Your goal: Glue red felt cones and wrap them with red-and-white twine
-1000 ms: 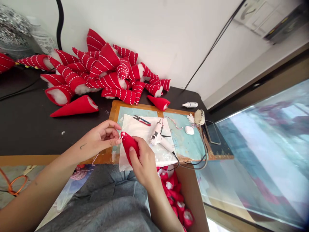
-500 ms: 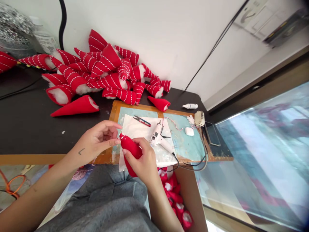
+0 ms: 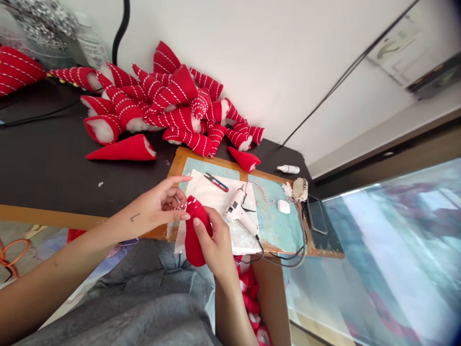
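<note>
My right hand (image 3: 214,242) grips a stuffed red felt cone (image 3: 194,238), which hangs with its rounded end down. A strand of red-and-white twine (image 3: 182,206) runs from the cone's top to my left hand (image 3: 156,207), pinched between the fingertips. A hot glue gun (image 3: 237,211) lies on a white paper sheet (image 3: 212,192) just beyond my right hand, with small thread snips (image 3: 216,182) further back. Striped red felt cones lie heaped (image 3: 169,105) at the back, and a plain red cone (image 3: 122,150) lies apart.
A teal-and-orange board (image 3: 277,216) lies on the black table (image 3: 46,154). A white bottle (image 3: 288,169), a phone (image 3: 317,216) and a cord stand to the right. Below, a cardboard box (image 3: 272,307) holds red pieces. A glass pane (image 3: 378,254) runs along the right.
The red cone has swung from a slanted position to hang more upright, and the twine at its top now shows clearly in my left fingers. The whole view has shifted slightly.
</note>
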`<state>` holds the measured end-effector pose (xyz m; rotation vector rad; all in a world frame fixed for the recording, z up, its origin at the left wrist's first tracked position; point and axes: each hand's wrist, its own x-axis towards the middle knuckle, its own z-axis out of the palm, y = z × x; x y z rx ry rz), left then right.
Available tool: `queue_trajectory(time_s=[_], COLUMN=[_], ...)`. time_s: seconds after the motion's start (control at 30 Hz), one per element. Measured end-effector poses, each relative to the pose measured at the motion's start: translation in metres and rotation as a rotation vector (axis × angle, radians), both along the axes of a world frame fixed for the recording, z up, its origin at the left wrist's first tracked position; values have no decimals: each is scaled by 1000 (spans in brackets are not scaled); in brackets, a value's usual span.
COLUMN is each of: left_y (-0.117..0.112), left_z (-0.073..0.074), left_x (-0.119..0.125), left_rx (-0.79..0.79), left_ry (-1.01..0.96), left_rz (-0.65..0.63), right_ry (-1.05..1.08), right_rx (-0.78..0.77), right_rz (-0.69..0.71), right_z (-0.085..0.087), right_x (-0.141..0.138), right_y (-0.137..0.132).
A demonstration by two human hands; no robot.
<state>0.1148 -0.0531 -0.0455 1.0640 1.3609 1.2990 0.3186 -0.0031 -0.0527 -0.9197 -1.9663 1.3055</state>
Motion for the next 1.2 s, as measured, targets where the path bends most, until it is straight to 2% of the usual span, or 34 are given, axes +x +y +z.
queue_trajectory(time_s=[0.17,0.33,0.5,0.73,0.83,0.97,1.1,1.2], left_y=[-10,-24,-28,-29,-28,-23,-20,-21], left_z=[0,20,30,24,17,7,2,2], left_x=[1,3,7,9,10,12,14,17], left_rx=[-9,40,99,96,56,47,83,121], left_ry=[79,247,337,340,204,66,83,188], left_rz=[72,189,253,282,270,192,170,205], right_ry=[-77,-37,-8,44,57,101,111,102], right_rx=[-37,18,-39,-83,-109,-100,-73,-76], right_rz=[-24,-107,-49,19,57,97,107,88], right_z=[-6,-6,5,9,8,6,7,7], right_x=[3,-6,-9,-7,-7,-7,-7,-8], right_y=[-2,-3,-3,-6,-8,-9,-9,-9])
